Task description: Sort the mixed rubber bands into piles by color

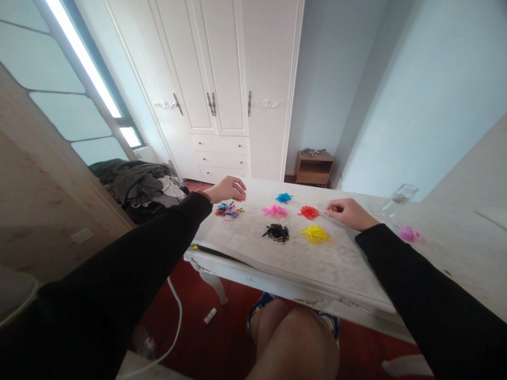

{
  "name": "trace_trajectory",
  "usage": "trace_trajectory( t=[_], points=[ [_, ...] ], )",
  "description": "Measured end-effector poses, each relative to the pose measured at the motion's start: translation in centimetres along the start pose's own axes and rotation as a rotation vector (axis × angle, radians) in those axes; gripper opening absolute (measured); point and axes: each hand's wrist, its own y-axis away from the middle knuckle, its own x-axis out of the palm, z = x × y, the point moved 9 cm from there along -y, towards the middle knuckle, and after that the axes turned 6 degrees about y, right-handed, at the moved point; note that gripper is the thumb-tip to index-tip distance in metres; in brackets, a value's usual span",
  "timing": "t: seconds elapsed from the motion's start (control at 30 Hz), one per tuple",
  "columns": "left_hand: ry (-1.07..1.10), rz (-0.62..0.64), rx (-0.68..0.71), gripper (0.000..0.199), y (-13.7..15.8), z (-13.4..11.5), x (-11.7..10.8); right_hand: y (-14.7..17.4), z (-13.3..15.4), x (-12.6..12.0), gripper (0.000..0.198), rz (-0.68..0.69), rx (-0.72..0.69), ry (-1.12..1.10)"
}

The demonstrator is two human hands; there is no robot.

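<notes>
**Sorting the mixed bands by colour**

I am looking at the mixed pile (228,210) of small elastic bands lying at the far left of the counter (277,253), and my left hand (227,189) is resting right at its far edge, fingers curled down and pinched as if on a band or two, though I cannot tell for sure that anything is between them. To do this step well, I judge I should be lifting only one colour at a time and keeping the pinch small, since the bands are tangling together.

Beside the mixed pile the sorted heaps are lying apart from each other: blue pile (283,198), pink pile (274,211), red pile (308,212), black pile (276,232), yellow pile (315,234).

My right hand (348,212) is lying on the counter just beside the red pile, loosely curled, fingertips pointing at it, holding nothing I can see. Both arms are reaching forward in black sleeves, the left stretched further.
</notes>
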Motion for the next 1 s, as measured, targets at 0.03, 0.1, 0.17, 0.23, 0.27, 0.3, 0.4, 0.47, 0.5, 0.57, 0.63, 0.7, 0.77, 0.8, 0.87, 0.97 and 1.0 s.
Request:
trace_trajectory(
  t=[0.03,0.1,0.17,0.23,0.27,0.3,0.4,0.47,0.5,0.57,0.63,0.7,0.77,0.8,0.87,0.97,1.0],
  points=[
    [0.025,0.023,0.009,0.034,-0.2,0.0,0.6,0.0,0.1,0.0,0.033,-0.004,-0.005,0.000],
    [0.072,0.083,0.041,0.035,-0.7,-0.1,2.0,0.0,0.3,0.0,0.033,-0.006,-0.010,0.004],
    [0.135,0.143,0.081,0.039,-1.3,-0.5,3.7,0.0,0.4,0.0,0.033,-0.006,-0.007,0.011],
    [0.215,0.199,0.113,0.041,-1.9,-0.9,5.6,-0.1,0.3,0.0,0.033,-0.009,0.000,0.015],
    [0.249,0.225,0.126,0.041,-2.2,-1.2,6.5,-0.1,0.3,0.0,0.033,-0.012,0.005,0.017],
    [0.272,0.252,0.140,0.041,-2.5,-1.4,7.5,-0.1,0.2,-0.1,0.033,-0.016,0.010,0.018],
    [0.313,0.337,0.185,0.035,-3.5,-2.3,10.3,-0.1,0.0,-0.5,0.033,-0.035,0.036,0.023],
    [0.342,0.398,0.206,0.033,-4.3,-2.9,12.1,-0.2,-0.1,-0.8,0.033,-0.047,0.052,0.026],
    [0.364,0.426,0.212,0.032,-4.7,-3.1,13.0,-0.2,-0.2,-0.9,0.033,-0.053,0.059,0.027],
    [0.422,0.478,0.220,0.032,-5.4,-3.5,14.5,-0.3,-0.3,-1.2,0.032,-0.069,0.069,0.029],
    [0.492,0.512,0.225,0.032,-5.9,-3.8,15.7,-0.6,-0.2,-1.5,0.030,-0.097,0.075,0.033],
    [0.557,0.522,0.233,0.030,-6.0,-4.0,16.5,-0.8,0.2,-2.0,0.028,-0.134,0.057,0.052],
    [0.606,0.521,0.240,0.030,-5.8,-4.0,17.0,-1.0,1.4,-2.4,0.025,-0.173,0.003,0.089],
    [0.626,0.521,0.246,0.030,-5.5,-4.0,17.1,-1.1,2.1,-2.5,0.024,-0.191,-0.028,0.107],
    [0.648,0.535,0.258,0.032,-5.0,-4.0,17.3,-1.3,3.5,-2.6,0.022,-0.210,-0.073,0.121],
    [0.629,0.571,0.289,0.033,-4.0,-4.1,17.7,-1.6,5.6,-2.3,0.017,-0.233,-0.118,0.097],
    [0.611,0.579,0.302,0.034,-3.8,-4.2,17.9,-1.7,6.2,-2.1,0.017,-0.242,-0.130,0.079]
  ],
)
